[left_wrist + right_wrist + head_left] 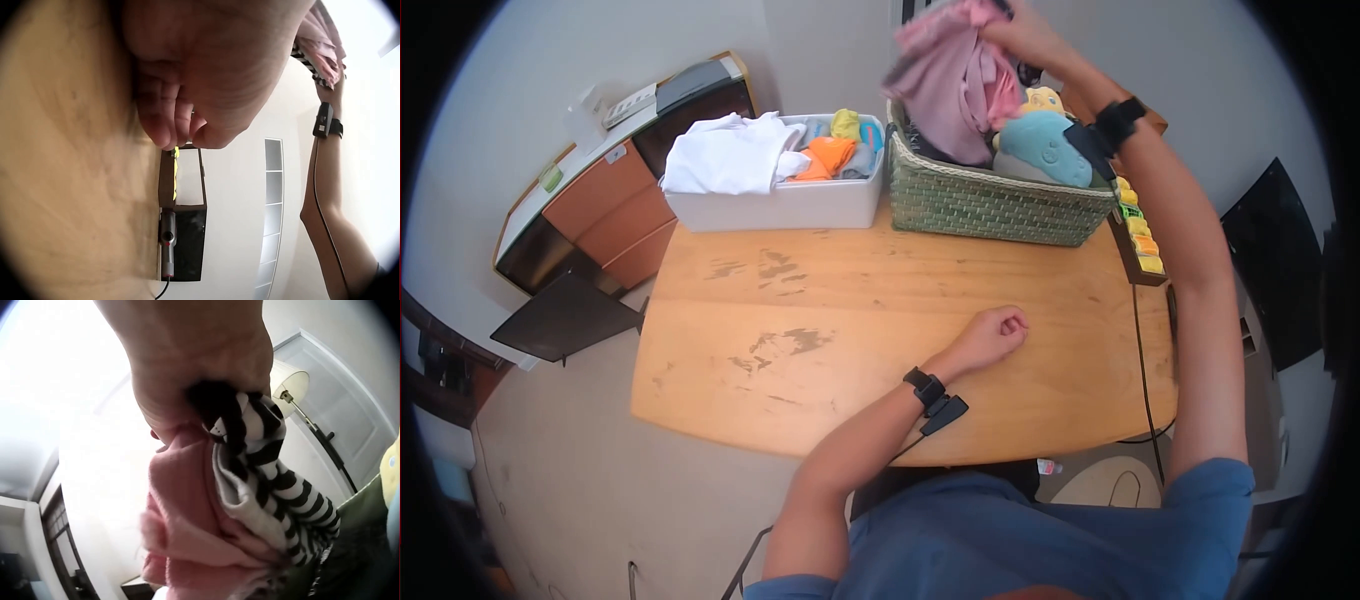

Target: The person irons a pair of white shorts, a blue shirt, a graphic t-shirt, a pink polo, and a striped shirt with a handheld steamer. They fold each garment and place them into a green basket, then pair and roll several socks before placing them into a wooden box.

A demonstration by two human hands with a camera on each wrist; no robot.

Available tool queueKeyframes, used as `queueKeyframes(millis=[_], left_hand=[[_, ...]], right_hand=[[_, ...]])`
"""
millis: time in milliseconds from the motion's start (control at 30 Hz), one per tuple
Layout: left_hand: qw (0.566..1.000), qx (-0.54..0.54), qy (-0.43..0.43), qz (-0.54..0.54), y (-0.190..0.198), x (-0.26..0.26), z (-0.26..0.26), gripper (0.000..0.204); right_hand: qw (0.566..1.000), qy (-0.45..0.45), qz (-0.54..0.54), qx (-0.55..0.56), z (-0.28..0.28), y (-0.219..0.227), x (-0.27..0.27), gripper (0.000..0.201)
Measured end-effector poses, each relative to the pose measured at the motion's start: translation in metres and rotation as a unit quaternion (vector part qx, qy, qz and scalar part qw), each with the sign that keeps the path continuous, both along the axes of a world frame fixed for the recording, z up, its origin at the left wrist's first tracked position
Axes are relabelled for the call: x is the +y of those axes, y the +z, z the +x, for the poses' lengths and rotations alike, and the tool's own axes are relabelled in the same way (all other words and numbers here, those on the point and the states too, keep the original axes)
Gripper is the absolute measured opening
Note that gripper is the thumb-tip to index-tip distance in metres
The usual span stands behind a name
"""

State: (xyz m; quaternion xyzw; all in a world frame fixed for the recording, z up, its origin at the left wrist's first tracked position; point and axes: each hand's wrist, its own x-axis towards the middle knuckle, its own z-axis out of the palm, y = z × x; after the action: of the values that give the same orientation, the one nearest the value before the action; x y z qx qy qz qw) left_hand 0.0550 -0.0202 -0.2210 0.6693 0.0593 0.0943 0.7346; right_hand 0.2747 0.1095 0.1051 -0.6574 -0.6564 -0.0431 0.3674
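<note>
My right hand (1028, 42) is raised over the green woven basket (990, 203) and grips a bunched pink garment (950, 85). Black-and-white striped fabric (300, 497) hangs from the same grip in the right wrist view. The garment's lower end overlaps the basket's left side. Inside the basket sit a light-blue plush toy (1045, 145) and a yellow toy (1042, 100). My left hand (988, 338) rests on the wooden table (880, 300), fingers loosely curled around nothing.
A white bin (780, 210) with a white cloth (730, 155), an orange cloth (828, 157) and other clothes stands left of the basket. A dark tray (1142, 262) with yellow items lies at the table's right edge, near a cable (1140, 350).
</note>
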Motion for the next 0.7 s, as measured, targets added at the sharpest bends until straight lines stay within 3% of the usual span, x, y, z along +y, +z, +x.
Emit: queueKeyframes(millis=[67, 100, 167, 200, 300, 367, 400, 433, 500, 567, 600, 667, 700], left_hand=[[1.0, -0.007, 0.0, -0.009, -0.003, -0.001, 0.001, 0.011], [1.0, -0.01, 0.002, -0.012, -0.005, 0.0, 0.002, 0.011], [1.0, -0.015, -0.001, -0.004, -0.007, 0.001, 0.004, 0.011], [1.0, -0.016, 0.0, -0.001, -0.009, 0.0, 0.003, 0.012], [0.998, -0.022, 0.009, -0.052, -0.01, 0.003, 0.002, 0.015], [1.0, -0.008, -0.019, 0.004, 0.003, 0.001, -0.009, 0.021], [0.999, 0.001, -0.034, 0.03, 0.01, -0.004, -0.02, 0.024], [0.994, -0.004, -0.048, 0.095, 0.017, -0.006, -0.037, 0.026], [0.972, -0.016, -0.076, 0.223, 0.037, -0.002, -0.083, 0.031], [0.968, 0.039, -0.013, 0.248, 0.072, -0.003, -0.14, 0.034], [0.976, 0.061, -0.003, 0.21, 0.081, 0.001, -0.157, 0.035], [0.975, 0.056, 0.119, 0.178, 0.109, 0.003, -0.182, 0.038], [0.92, 0.039, 0.206, 0.331, 0.11, 0.013, -0.191, 0.038]], right_hand=[[0.987, 0.102, 0.058, 0.11, -0.044, 0.038, -0.037, 0.03], [0.993, -0.01, -0.007, 0.117, -0.04, 0.056, -0.042, 0.032], [0.971, 0.063, 0.017, 0.23, -0.064, 0.069, -0.052, 0.03], [0.94, 0.182, 0.002, 0.289, -0.073, 0.064, -0.048, 0.029], [0.964, 0.201, -0.076, 0.157, -0.063, 0.003, -0.029, 0.041], [0.965, 0.214, -0.132, 0.069, -0.061, -0.051, -0.012, 0.05], [0.971, 0.103, -0.215, -0.025, -0.083, -0.075, -0.02, 0.057], [0.948, -0.009, -0.294, -0.12, -0.108, -0.104, -0.031, 0.064], [0.951, 0.051, -0.3, -0.055, -0.109, -0.161, -0.059, 0.067], [0.937, 0.106, -0.333, 0.026, -0.13, -0.174, -0.094, 0.07], [0.948, 0.161, -0.275, 0.007, -0.125, -0.203, -0.099, 0.072], [0.956, 0.181, -0.23, -0.036, -0.132, -0.229, -0.115, 0.072], [0.959, 0.188, -0.205, -0.058, -0.135, -0.237, -0.124, 0.072]])
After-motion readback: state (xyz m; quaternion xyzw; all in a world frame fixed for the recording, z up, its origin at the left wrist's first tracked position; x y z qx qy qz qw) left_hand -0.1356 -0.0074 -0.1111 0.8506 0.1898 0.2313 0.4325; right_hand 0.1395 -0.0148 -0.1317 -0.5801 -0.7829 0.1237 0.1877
